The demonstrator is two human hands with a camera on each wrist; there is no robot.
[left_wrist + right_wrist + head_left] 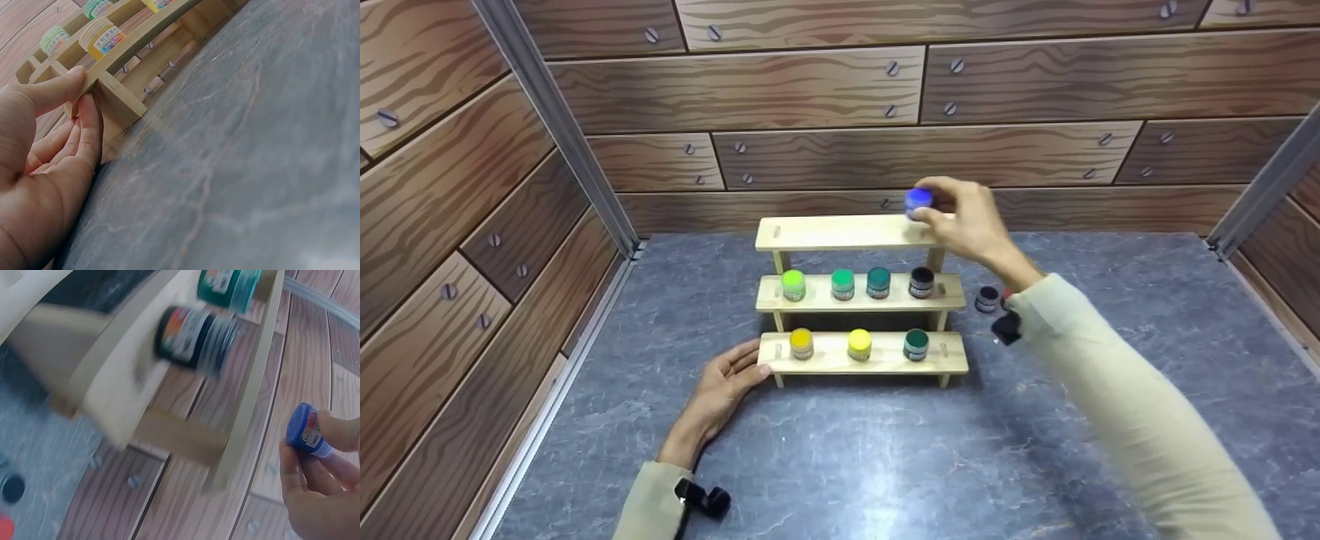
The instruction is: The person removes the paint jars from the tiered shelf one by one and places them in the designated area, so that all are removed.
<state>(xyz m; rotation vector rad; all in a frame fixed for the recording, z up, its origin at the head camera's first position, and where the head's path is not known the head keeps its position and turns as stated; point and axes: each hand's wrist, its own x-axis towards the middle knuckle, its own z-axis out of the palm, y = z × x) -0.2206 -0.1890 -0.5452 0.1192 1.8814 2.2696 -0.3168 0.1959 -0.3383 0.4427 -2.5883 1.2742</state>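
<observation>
My right hand (971, 221) pinches a small blue paint jar (918, 199) just above the right part of the top shelf (840, 232) of a three-tier wooden stand. In the right wrist view the blue paint jar (306, 430) sits tilted between thumb and fingers. My left hand (724, 390) grips the left end of the bottom shelf (889, 363), thumb on top and fingers beneath. On that shelf stand an orange-yellow jar (802, 344), a yellow jar (859, 345) and a dark green jar (916, 345). Several green to black jars, including a black jar (921, 283), line the middle shelf (810, 306).
A dark jar (987, 299) stands on the grey marbled table (840, 450), right of the stand. Beside it a red jar (1007, 296) is partly hidden by the right forearm. Wood-patterned walls (825, 90) close off the back and sides.
</observation>
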